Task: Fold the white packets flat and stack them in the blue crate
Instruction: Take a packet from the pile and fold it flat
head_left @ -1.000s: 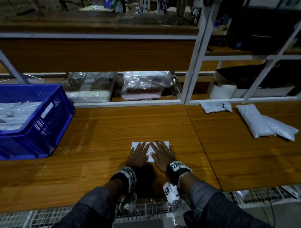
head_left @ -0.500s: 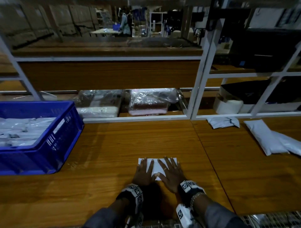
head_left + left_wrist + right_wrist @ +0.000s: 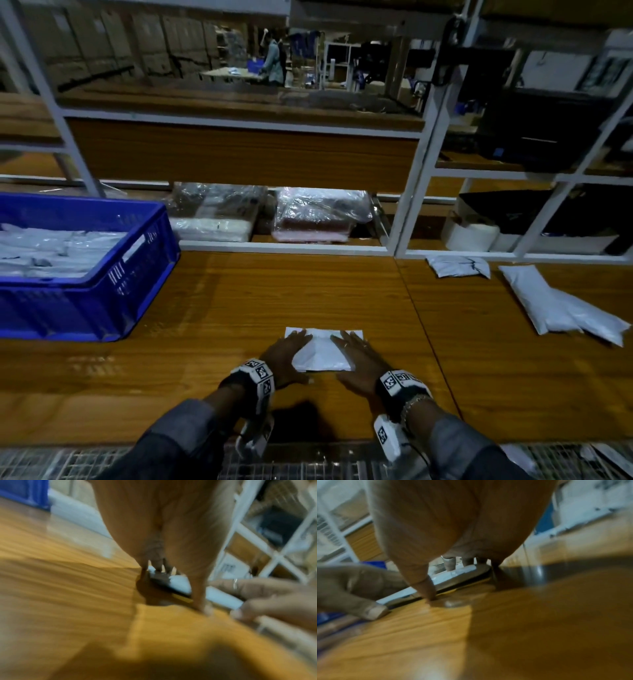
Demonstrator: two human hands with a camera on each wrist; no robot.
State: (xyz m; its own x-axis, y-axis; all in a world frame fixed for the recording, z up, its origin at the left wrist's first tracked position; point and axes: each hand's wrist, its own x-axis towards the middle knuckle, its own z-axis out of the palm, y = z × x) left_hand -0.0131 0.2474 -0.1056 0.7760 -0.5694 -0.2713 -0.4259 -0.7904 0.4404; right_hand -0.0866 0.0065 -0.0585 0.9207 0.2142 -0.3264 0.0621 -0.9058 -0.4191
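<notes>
Pressing flat with straight fingers, the left hand [image 3: 286, 356] and right hand [image 3: 358, 363] hold down opposite ends of a folded white packet [image 3: 322, 349] on the desk [image 3: 239, 308], right of the blue crate [image 3: 102, 291].

The left hand [image 3: 286, 356] and right hand [image 3: 358, 359] have been drawn apart across the folded white packet [image 3: 322, 351] on the wooden table [image 3: 239, 308]. Earlier they lay close together over its middle, fingertips nearly meeting; now each is placed at one side edge, and the packet's centre is uncovered between them. The fingers are kept flat and spread, pressed down on the packet.
</notes>
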